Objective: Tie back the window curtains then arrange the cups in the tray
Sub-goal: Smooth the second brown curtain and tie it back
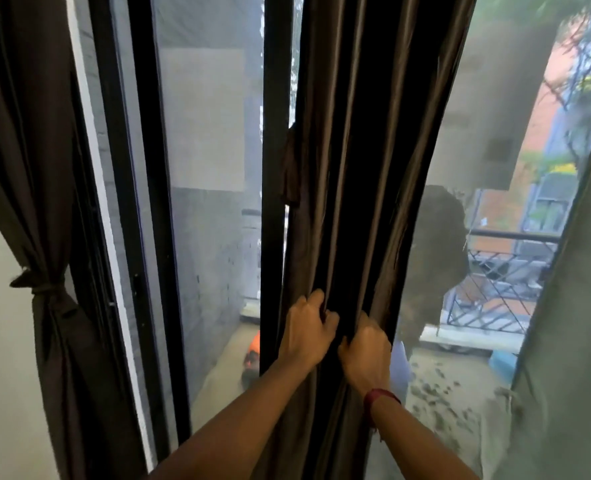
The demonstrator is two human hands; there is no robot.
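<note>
Left grip (309, 332): we clench folds of the brown curtain (349, 168), arm outstretched.
Right grip (365, 348): clenching it too, just beside.

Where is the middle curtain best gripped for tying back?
Around the bunched pleats of the middle curtain, at the level where the left hand and right hand clutch it, coming from the room side: its vertical folds gather narrow there.

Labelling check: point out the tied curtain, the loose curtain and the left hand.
tied curtain (49, 337): head view, gathered cloth just below the tie.
loose curtain (349, 168): head view, middle folds, halfway up.
left hand (306, 332): head view, back of the hand.
</note>
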